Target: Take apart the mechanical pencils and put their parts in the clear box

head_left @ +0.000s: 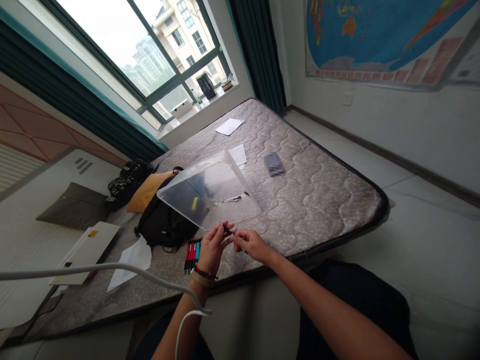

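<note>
A slim black pen (227,230) is held between my two hands above the near edge of the mattress. My left hand (211,248) pinches its upper end, and my right hand (252,245) grips the lower end with thumb and fingers. Fingers partly hide the pen, so I cannot tell whether it is whole. Just beyond lies a clear plastic box (221,175). Within its outline show a silver pen part (231,199), a small black piece (246,193) and a yellow strip (195,203). Several red, black and teal pens (192,255) lie side by side left of my left hand.
A black backpack (163,220) and a yellow-brown envelope (148,189) sit left of the box on the mattress (318,200). Paper sheets (229,126) and a blurred dark item (274,164) lie farther back. A white cable (150,272) crosses the left foreground.
</note>
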### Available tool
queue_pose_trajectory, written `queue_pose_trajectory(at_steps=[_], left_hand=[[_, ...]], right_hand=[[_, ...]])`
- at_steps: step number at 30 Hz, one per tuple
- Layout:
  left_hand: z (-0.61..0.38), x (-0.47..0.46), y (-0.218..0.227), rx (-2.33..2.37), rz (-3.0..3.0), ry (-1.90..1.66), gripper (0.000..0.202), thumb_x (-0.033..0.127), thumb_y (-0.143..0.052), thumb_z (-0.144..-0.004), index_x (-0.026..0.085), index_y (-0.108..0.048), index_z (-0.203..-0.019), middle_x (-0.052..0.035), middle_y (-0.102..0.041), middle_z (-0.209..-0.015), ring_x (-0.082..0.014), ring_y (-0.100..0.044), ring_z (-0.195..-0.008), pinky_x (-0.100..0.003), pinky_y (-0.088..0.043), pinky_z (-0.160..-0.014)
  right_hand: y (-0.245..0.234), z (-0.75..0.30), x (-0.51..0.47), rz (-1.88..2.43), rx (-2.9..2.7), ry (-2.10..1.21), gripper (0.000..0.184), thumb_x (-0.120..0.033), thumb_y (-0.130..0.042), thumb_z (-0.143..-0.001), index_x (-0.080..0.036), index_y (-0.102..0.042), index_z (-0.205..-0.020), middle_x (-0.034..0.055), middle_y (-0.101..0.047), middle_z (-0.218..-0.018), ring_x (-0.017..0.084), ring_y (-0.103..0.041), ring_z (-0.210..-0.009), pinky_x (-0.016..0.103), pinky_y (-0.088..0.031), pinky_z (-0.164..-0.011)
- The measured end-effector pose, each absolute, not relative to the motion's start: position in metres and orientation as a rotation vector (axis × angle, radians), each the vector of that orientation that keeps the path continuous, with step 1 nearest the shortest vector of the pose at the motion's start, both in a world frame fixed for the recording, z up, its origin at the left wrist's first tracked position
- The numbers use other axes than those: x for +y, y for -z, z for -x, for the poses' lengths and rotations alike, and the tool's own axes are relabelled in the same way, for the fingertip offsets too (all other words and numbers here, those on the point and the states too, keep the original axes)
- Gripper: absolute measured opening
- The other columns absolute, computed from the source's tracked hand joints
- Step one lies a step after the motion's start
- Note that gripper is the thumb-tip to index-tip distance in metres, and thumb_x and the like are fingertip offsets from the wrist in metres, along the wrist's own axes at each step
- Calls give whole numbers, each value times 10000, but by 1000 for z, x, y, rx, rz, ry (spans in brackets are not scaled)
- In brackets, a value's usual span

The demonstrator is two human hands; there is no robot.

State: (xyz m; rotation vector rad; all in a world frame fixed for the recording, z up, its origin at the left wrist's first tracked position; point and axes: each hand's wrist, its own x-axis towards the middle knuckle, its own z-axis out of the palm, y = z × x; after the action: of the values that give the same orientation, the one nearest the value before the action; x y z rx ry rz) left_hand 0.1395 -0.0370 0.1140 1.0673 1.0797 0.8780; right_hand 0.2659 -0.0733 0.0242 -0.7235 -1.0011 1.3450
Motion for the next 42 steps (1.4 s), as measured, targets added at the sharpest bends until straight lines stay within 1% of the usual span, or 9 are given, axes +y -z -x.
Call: queue_pose_trajectory(at_steps=[5, 11, 16, 20, 30, 36, 39, 42], left_hand=[[-139, -38, -112, 1078, -1049, -865, 419, 401, -796, -733, 151, -705, -1056, -133, -735, -1074, -207, -695, -895, -300, -543, -728], [-140, -39, -113, 1093, -1029, -858, 438, 399, -798, -730, 140, -697, -1068, -147, -734, -1071, -223, -696, -908, -299, -543, -717], [-140, -41, -112, 1105, -1040, -843, 477, 404, -790, -742, 144, -682, -1127, -148, -732, -1078, -222, -692, -927, -298, -541, -733], [-136, -41, -108, 1105, -1057, -847, 464, 385, -800, -737, 142, -686, -1115, -149, -727, -1088, -215, -690, -925, -296, -545, -736], [-129, -39, -103, 1157, -1065, -878, 457, 370, -832, -699, 141, -716, -1078, -136, -727, -1082, -164, -671, -845, -281, -556, -719], [-130, -39, -103, 1190, -1057, -889, 482, 377, -850, -668, 134, -722, -1064, -140, -727, -1080, -160, -669, -825, -282, -555, -714], [-132, -40, -104, 1186, -1054, -880, 486, 387, -839, -684, 136, -714, -1080, -147, -720, -1103, -171, -678, -851, -282, -550, -718], [-133, -40, -105, 1172, -1049, -870, 503, 404, -823, -704, 150, -698, -1120, -153, -710, -1145, -204, -685, -928, -286, -544, -733]], right_hand=[[-24, -266, -74, 763, -1018, -1325, 413, -525, -599, -888, -162, -630, -695, 10, -628, -656, 127, -551, -621, 250, -413, -632], [-26, -267, -75, 783, -1035, -1320, 401, -495, -594, -897, -157, -627, -684, 1, -613, -644, 108, -498, -582, 239, -362, -583], [-27, -268, -75, 785, -1037, -1334, 401, -498, -602, -888, -153, -624, -684, -5, -592, -628, 101, -473, -562, 233, -342, -555], [-25, -267, -75, 813, -1061, -1344, 401, -500, -603, -885, -150, -633, -691, -3, -590, -633, 98, -462, -561, 225, -332, -539], [-27, -269, -75, 891, -1110, -1299, 369, -480, -624, -866, -140, -704, -746, 9, -628, -657, 105, -479, -571, 222, -345, -540], [-25, -268, -75, 919, -1118, -1229, 348, -450, -629, -865, -141, -710, -726, 14, -656, -664, 118, -515, -607, 238, -372, -592], [-24, -266, -74, 926, -1064, -1235, 300, -438, -670, -832, -145, -720, -792, 14, -666, -699, 126, -530, -618, 246, -388, -601], [-23, -266, -73, 935, -1020, -1218, 296, -428, -737, -767, -150, -710, -865, 2, -648, -724, 128, -533, -633, 247, -403, -605]])
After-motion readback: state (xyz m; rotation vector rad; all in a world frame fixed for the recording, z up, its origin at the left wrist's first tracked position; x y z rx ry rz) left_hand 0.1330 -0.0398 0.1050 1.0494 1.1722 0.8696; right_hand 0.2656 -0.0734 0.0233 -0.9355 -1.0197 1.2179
